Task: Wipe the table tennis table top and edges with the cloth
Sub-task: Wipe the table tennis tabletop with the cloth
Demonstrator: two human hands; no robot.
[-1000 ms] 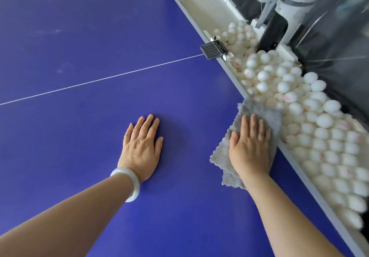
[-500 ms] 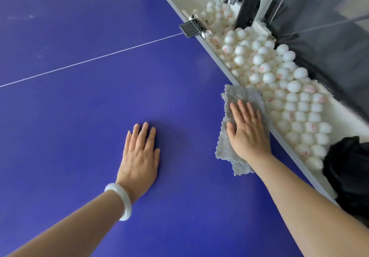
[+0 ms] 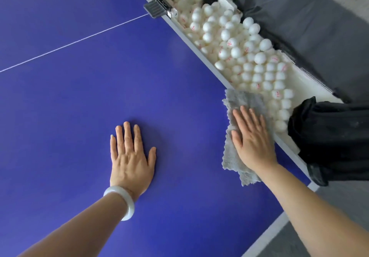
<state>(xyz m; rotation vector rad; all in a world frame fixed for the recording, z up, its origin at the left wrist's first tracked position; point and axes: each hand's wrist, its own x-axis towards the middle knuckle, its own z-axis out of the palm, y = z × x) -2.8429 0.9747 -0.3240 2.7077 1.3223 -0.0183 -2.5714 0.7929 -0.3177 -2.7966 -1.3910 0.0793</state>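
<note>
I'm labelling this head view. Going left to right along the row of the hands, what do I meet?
Left hand flat on the blue tabletop → right hand pressing the grey cloth at the table's edge → black fabric bundle.

White balls (image 3: 235,43) in tray (image 3: 311,83); black fabric (image 3: 329,137).

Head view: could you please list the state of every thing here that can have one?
right hand, flat, fingers straight, pressing the cloth.
cloth, spread flat at the edge of the table top.
left hand, flat on the table top, holding nothing.
balls, heaped in the white tray beside the edge.
black fabric, bunched over the tray's near end.
</note>
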